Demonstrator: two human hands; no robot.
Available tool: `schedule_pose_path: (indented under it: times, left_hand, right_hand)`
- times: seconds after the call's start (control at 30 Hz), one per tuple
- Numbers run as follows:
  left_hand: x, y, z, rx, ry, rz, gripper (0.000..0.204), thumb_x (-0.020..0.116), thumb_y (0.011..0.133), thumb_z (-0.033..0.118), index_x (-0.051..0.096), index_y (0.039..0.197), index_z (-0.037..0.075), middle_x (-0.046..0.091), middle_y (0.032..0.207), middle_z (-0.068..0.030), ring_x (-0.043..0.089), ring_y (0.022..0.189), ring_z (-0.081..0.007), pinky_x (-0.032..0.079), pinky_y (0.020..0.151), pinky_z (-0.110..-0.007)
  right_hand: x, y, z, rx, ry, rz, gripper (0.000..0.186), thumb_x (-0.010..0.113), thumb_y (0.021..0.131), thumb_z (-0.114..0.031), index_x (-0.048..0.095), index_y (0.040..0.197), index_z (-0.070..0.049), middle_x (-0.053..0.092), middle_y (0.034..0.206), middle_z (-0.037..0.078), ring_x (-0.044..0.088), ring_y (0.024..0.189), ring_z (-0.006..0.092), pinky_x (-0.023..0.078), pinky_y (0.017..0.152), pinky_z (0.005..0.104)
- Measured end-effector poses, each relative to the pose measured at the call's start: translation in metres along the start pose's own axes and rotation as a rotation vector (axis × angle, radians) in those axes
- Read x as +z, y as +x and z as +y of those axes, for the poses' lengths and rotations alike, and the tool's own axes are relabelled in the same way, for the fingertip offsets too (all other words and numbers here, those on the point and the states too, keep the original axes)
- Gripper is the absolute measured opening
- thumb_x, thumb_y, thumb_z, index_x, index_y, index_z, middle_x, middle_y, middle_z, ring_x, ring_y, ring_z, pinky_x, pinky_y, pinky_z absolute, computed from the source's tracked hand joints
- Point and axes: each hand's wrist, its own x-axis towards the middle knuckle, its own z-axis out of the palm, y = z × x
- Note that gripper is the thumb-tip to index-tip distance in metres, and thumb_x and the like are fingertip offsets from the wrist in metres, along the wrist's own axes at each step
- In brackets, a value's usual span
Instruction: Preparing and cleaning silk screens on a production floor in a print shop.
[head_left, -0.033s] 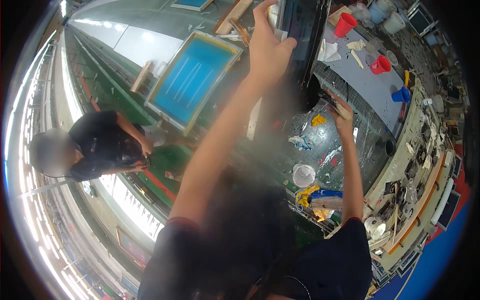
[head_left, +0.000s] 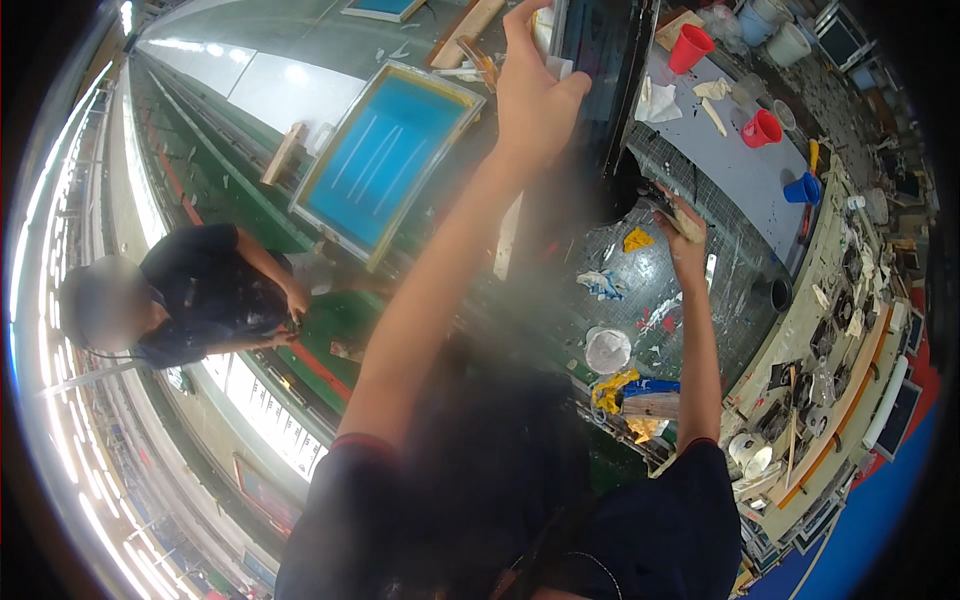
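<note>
A dark, glossy screen-printing frame (head_left: 612, 90) stands tilted at the top centre, cut off by the picture's upper edge. Its left side is gripped by my left hand (head_left: 540, 105), the thumb bent over near a small white piece. Below the frame is a black, ink-like mass (head_left: 622, 190), too blurred to make out. Beside it, my right hand (head_left: 687, 238) is closed around a black-smeared tool with a pale handle (head_left: 686, 222); its working end is lost against the dark mass. A smear on the lens hides part of the area between my arms.
Left of my left arm lies a blue mesh screen (head_left: 385, 155). A co-worker (head_left: 215, 285) stands at left. Red cups (head_left: 690, 48) and a blue cup (head_left: 801, 188) stand on the right. A white tub (head_left: 608, 350) and yellow rag (head_left: 637, 240) lie on the stained table (head_left: 690, 320).
My right hand and its tool have shifted very slightly. My left hand keeps its hold on the frame, and the co-worker's hands have moved a little.
</note>
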Motion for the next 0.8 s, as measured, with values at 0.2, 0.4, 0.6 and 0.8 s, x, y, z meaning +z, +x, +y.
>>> schedule_pose_path:
  times: [0.2,0.4,0.6,0.8]
  left_hand:
    - [0.021,0.002,-0.001,0.071,-0.080,0.024,0.076,0.055,0.068,-0.003,0.034,0.140,0.007,0.050,0.128,-0.0216,0.052,0.111,-0.0316,0.039,0.096,-0.033]
    - [0.021,0.003,-0.021,0.147,0.075,0.110,0.081,0.060,0.068,-0.001,0.030,0.142,0.010,0.049,0.131,-0.0200,0.053,0.112,-0.0346,0.041,0.096,-0.036]
    - [0.019,0.001,-0.016,0.048,-0.013,0.072,0.083,0.059,0.067,0.004,0.026,0.143,0.010,0.054,0.120,-0.0290,0.059,0.098,-0.0441,0.048,0.083,-0.043]
    - [-0.007,-0.011,-0.025,0.144,0.086,0.172,0.095,0.057,0.070,0.005,0.017,0.156,0.012,0.040,0.147,-0.0246,0.057,0.108,-0.0430,0.048,0.086,-0.040]
  right_hand:
    - [0.018,-0.030,0.019,-0.083,0.070,0.097,0.039,0.063,0.090,-0.012,0.063,0.129,-0.004,0.065,0.129,0.012,0.060,0.119,0.0237,0.041,0.105,0.0337]
    - [0.065,-0.029,0.014,-0.088,0.062,0.266,0.037,0.065,0.091,-0.009,0.064,0.126,0.001,0.064,0.128,0.016,0.059,0.121,0.0257,0.040,0.107,0.0353]
    - [0.069,-0.041,0.005,-0.352,-0.151,0.306,0.048,0.052,0.086,0.001,0.057,0.134,0.002,0.059,0.136,0.016,0.055,0.126,0.0276,0.040,0.108,0.0382]
    - [0.113,-0.053,-0.014,-0.402,-0.142,0.351,0.050,0.054,0.086,0.001,0.056,0.136,0.000,0.059,0.136,0.015,0.053,0.128,0.0300,0.035,0.111,0.0406]
